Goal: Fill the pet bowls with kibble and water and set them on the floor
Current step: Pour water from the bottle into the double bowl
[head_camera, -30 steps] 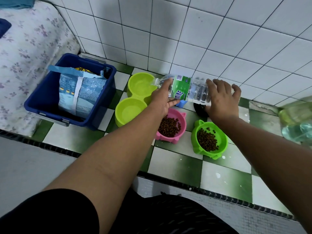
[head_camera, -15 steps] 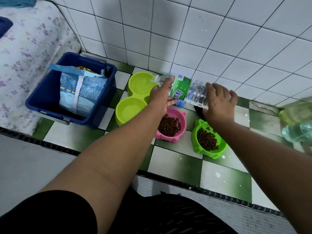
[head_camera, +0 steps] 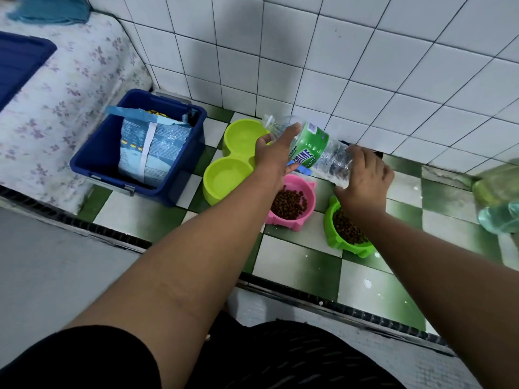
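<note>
Water bottle tilted toward double bowl at ten o'clock, gripped near neck by left hand, round base by right hand. Probably pouring water; next, raise base, mouth over bowl.

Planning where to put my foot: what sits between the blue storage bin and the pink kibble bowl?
The head view shows the lime double bowl on the floor between the blue bin and the pink bowl.
</note>
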### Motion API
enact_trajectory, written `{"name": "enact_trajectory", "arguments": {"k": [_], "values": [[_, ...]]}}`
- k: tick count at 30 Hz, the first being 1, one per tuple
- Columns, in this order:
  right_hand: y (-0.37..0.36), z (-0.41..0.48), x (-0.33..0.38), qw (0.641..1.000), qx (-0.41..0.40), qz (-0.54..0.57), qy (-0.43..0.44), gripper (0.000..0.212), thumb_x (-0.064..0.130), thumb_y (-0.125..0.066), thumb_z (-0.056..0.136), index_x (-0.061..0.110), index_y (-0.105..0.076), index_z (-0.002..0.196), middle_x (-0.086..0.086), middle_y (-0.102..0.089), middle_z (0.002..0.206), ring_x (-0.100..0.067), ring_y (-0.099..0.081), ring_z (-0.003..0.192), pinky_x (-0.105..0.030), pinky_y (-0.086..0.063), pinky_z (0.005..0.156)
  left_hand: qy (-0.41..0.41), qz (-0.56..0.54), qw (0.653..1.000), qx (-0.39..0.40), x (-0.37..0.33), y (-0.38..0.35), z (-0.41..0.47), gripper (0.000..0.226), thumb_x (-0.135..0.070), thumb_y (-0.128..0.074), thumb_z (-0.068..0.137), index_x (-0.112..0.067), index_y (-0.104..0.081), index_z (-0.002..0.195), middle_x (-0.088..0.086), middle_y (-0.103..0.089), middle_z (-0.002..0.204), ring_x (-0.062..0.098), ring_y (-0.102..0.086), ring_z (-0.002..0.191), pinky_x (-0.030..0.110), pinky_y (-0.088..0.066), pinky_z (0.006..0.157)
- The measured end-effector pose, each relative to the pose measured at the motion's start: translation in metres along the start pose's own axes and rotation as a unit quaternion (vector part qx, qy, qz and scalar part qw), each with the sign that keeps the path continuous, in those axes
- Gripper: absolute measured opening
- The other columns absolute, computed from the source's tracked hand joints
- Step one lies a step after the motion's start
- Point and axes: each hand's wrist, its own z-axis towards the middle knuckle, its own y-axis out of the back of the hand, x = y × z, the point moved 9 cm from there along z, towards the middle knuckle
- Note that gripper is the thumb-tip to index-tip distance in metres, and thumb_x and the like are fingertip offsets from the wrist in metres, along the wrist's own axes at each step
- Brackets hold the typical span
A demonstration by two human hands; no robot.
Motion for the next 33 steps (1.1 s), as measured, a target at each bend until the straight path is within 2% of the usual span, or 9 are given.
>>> {"name": "enact_trajectory", "arguments": {"k": [3,7,12,16,20,22,25,29,33], "values": [[0.002,-0.012,-0.005,1.0,0.013,-0.01,0.007,0.091,0.022,-0.078,0.062,0.022,-0.038,0.143,-0.005,-0.045,0.139,-0.03,-0.042,0.127,-0.051,-0.032,0.106,0.001,-0.018,1.0,0.0,0.013,0.003,-0.008,0.066,-0.036,-0.089,0.076,-0.016,-0.049,0.124,0.012,-0.06,0.126,0.035,-0.067,0.109,0.038,-0.064,0.067],[0.01,-0.03,-0.004,0.999,0.022,-0.027,0.039,0.094,0.02,-0.081,0.064,0.021,-0.036,0.146,-0.006,-0.043,0.143,-0.028,-0.04,0.131,-0.051,-0.029,0.109,0.009,-0.026,1.0,-0.014,0.034,0.014,-0.023,0.057,-0.04,-0.089,0.075,-0.016,-0.056,0.115,0.013,-0.068,0.116,0.035,-0.073,0.1,0.052,-0.064,0.078],[0.01,-0.048,-0.006,0.995,0.04,-0.056,0.07,0.093,0.018,-0.079,0.065,0.02,-0.035,0.147,-0.007,-0.043,0.143,-0.027,-0.04,0.131,-0.051,-0.026,0.11,0.006,-0.029,0.999,-0.025,0.052,0.028,-0.037,0.057,-0.043,-0.087,0.076,-0.009,-0.065,0.117,0.014,-0.073,0.112,0.033,-0.075,0.092,0.04,-0.065,0.068],[0.013,-0.057,-0.004,0.991,0.046,-0.08,0.095,0.09,0.02,-0.079,0.066,0.021,-0.036,0.146,-0.008,-0.044,0.142,-0.028,-0.04,0.13,-0.052,-0.025,0.109,0.013,-0.036,0.999,-0.022,0.062,0.034,-0.045,0.033,-0.037,-0.081,0.085,-0.014,-0.064,0.1,0.009,-0.071,0.1,0.033,-0.074,0.094,0.049,-0.064,0.082],[0.018,-0.061,0.001,0.988,0.047,-0.093,0.112,0.091,0.017,-0.08,0.065,0.02,-0.037,0.145,-0.01,-0.045,0.142,-0.03,-0.042,0.13,-0.053,-0.026,0.109,0.026,-0.041,0.999,-0.024,0.068,0.036,-0.05,0.026,-0.034,-0.077,0.089,-0.014,-0.061,0.095,0.008,-0.068,0.095,0.031,-0.071,0.088,0.05,-0.062,0.085],[0.02,-0.061,0.003,0.987,0.045,-0.104,0.118,0.092,0.015,-0.079,0.063,0.02,-0.037,0.145,-0.009,-0.045,0.142,-0.03,-0.041,0.131,-0.053,-0.025,0.109,0.027,-0.046,0.998,-0.026,0.069,0.038,-0.051,0.027,-0.033,-0.076,0.09,-0.011,-0.062,0.1,0.008,-0.068,0.096,0.029,-0.07,0.083,0.05,-0.062,0.086],[0.024,-0.059,0.007,0.983,0.044,-0.125,0.128,0.092,0.011,-0.076,0.062,0.021,-0.036,0.144,-0.009,-0.043,0.144,-0.03,-0.039,0.133,-0.053,-0.023,0.111,0.026,-0.052,0.998,-0.03,0.068,0.04,-0.051,0.04,-0.034,-0.077,0.089,-0.005,-0.064,0.115,0.01,-0.07,0.1,0.028,-0.071,0.078,0.05,-0.062,0.085],[0.027,-0.055,0.011,0.979,0.049,-0.142,0.139,0.092,0.009,-0.075,0.064,0.021,-0.035,0.146,-0.008,-0.041,0.146,-0.031,-0.037,0.136,-0.053,-0.019,0.114,0.033,-0.061,0.997,-0.031,0.071,0.043,-0.048,0.03,-0.035,-0.077,0.088,-0.011,-0.063,0.1,0.014,-0.069,0.107,0.031,-0.072,0.081,0.051,-0.063,0.084],[0.028,-0.053,0.016,0.976,0.046,-0.15,0.151,0.09,0.006,-0.073,0.067,0.019,-0.035,0.147,-0.01,-0.04,0.147,-0.031,-0.035,0.138,-0.053,-0.015,0.115,0.035,-0.076,0.996,-0.033,0.069,0.045,-0.046,0.032,-0.034,-0.079,0.086,-0.011,-0.063,0.101,0.015,-0.069,0.107,0.032,-0.072,0.084,0.05,-0.063,0.082]]}}
